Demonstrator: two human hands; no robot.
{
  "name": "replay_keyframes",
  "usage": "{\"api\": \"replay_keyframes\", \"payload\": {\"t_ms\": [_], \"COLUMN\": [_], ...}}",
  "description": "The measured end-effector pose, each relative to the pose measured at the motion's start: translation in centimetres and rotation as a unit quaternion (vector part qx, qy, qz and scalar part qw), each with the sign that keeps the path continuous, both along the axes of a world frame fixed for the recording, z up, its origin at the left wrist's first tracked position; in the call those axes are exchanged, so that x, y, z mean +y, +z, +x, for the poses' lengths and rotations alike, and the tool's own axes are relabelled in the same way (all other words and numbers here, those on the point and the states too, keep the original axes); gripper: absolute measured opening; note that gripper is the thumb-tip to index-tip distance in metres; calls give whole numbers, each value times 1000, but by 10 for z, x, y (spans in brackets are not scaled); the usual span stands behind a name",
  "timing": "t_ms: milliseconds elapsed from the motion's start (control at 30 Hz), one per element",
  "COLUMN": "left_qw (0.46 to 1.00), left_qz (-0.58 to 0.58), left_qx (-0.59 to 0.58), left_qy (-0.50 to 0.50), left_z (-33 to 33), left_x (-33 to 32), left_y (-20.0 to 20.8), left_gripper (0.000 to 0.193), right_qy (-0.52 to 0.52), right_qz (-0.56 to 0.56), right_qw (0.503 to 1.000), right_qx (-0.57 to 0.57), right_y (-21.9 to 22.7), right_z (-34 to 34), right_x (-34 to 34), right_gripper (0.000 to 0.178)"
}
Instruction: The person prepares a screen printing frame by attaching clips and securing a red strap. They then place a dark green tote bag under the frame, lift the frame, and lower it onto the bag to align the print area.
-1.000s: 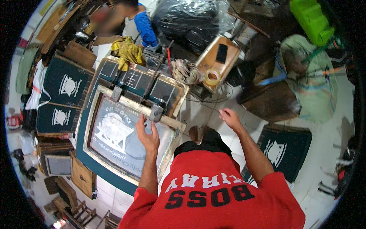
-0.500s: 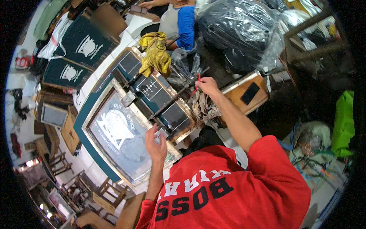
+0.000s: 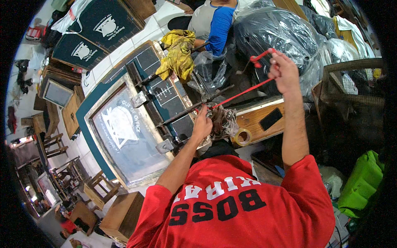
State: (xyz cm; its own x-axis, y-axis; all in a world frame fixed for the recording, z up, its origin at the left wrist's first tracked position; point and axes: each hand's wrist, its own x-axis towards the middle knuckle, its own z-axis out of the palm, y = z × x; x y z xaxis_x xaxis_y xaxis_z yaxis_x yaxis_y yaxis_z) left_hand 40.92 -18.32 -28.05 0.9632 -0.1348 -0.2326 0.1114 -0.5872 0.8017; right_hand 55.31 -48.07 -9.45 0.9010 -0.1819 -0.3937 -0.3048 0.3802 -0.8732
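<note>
A narrow red strip [image 3: 244, 91] runs taut between my hands, up and to the right from a metal rod [image 3: 178, 113]. My right hand [image 3: 285, 71] is raised, its fingers closed on the strip, and a loose, curled end hangs beside it. At the rod, my left hand [image 3: 202, 126] pinches the strip's other end; its fingertips are partly hidden. The rod crosses a hinged metal clamp assembly [image 3: 142, 84] that holds a wood-framed printing screen [image 3: 124, 124] with a white design. Crumpled grey-beige rags [image 3: 223, 122] lie just right of my left hand.
A yellow cloth [image 3: 175, 51] drapes over the far side of the board. A tape roll [image 3: 242, 137] and a black phone [image 3: 271, 119] rest on a wooden plank [image 3: 252, 120]. Behind are a large plastic-wrapped bundle [image 3: 277, 35] and another person in blue and grey [image 3: 221, 31].
My right hand has moved up and right, drawing the red strip out taut. My left hand has gone from open above the screen's near corner to the rod. The tape roll now shows.
</note>
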Motion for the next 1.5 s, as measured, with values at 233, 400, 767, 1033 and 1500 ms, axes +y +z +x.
{"api": "replay_keyframes", "payload": {"t_ms": [233,400,767,1033,1500], "left_qw": [984,975,933,988,977], "left_qz": [-58,-51,-153,-77,-61], "left_qx": [141,203,287,115,114], "left_qy": [91,78,154,62,172], "left_z": [-1,0,-1,-7,1], "left_x": [-16,-8,-16,-20,-33], "left_y": [-27,-24,-30,-39,-35], "left_gripper": [67,47,54,46,51], "right_qy": [-21,-6,208,106,356], "right_qz": [-155,-226,102,-163,-72], "right_qw": [986,974,957,979,904], "right_qx": [57,5,-173,64,224], "right_y": [-4,37,107,-6,-223], "right_z": [33,49,52,17,-29], "right_x": [-114,-195,-288,-187,-3], "right_gripper": [31,26,44,38,35]}}
